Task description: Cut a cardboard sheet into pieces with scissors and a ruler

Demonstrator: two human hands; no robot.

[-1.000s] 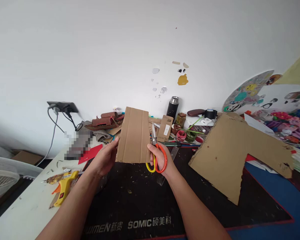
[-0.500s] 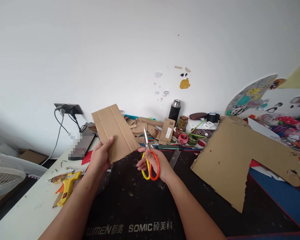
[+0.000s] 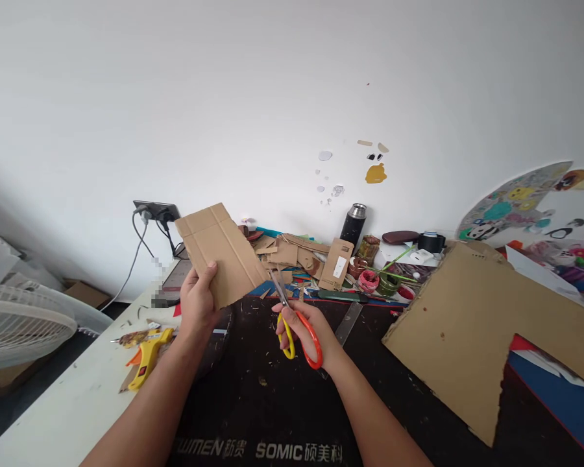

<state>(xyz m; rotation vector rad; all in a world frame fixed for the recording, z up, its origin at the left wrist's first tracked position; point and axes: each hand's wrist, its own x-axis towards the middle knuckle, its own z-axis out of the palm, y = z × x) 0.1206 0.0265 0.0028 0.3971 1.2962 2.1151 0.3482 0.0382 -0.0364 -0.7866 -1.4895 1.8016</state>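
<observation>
My left hand (image 3: 199,295) grips a creased piece of cardboard (image 3: 224,250) by its lower left edge, thumb on the front face, the sheet raised above the black desk mat (image 3: 253,402). In my right hand (image 3: 306,331) is a pair of scissors (image 3: 285,301) with one yellow and one red-orange handle loop. The scissors' blades point up and left, their tips at the cardboard's lower right corner. Whether the blades touch the cardboard I cannot tell. A clear ruler (image 3: 349,323) lies on the mat behind my right hand.
A large cut cardboard sheet (image 3: 457,324) covers the mat's right side. At left lie a yellow glue gun (image 3: 150,357) and, beyond the desk, a white fan (image 3: 19,324). Along the wall stand a black thermos (image 3: 353,224), small paint jars (image 3: 368,281) and cardboard scraps (image 3: 296,253).
The scissors have tilted left, bringing their tips to the cardboard's corner, and their handles have spread apart. The camera view has shifted left. My left hand still holds the cardboard.
</observation>
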